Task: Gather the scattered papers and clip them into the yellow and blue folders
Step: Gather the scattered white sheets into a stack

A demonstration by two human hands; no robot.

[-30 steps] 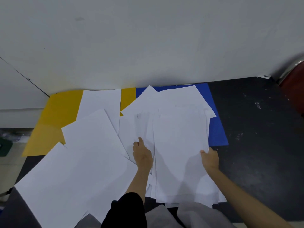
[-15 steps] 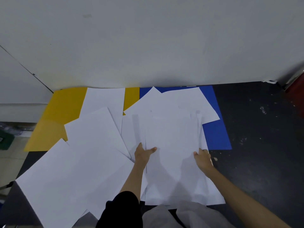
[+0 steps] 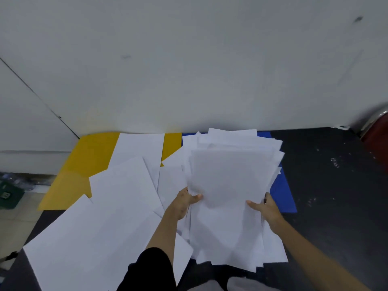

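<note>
A loose stack of white papers [image 3: 228, 185] is lifted off the dark table, tilted toward me. My left hand [image 3: 184, 201] grips its left edge, thumb on top. My right hand [image 3: 265, 207] grips the right edge, thumb over the sheets. Under and behind the stack lies the blue folder [image 3: 281, 194], mostly covered. The yellow folder [image 3: 84, 162] lies flat at the back left against the wall. Several white sheets [image 3: 117, 206] remain spread over the yellow folder and the table's left half.
A white wall [image 3: 189, 70] rises right behind the folders. The dark tabletop [image 3: 336, 196] extends to the right. A red and metal object [image 3: 378, 131] sits at the far right edge. A green item [image 3: 9, 194] lies on the floor at left.
Both hands have closed on the right-hand pile and raised it off the table, its top edge tipping up toward the wall. The sheets on the left have not moved.
</note>
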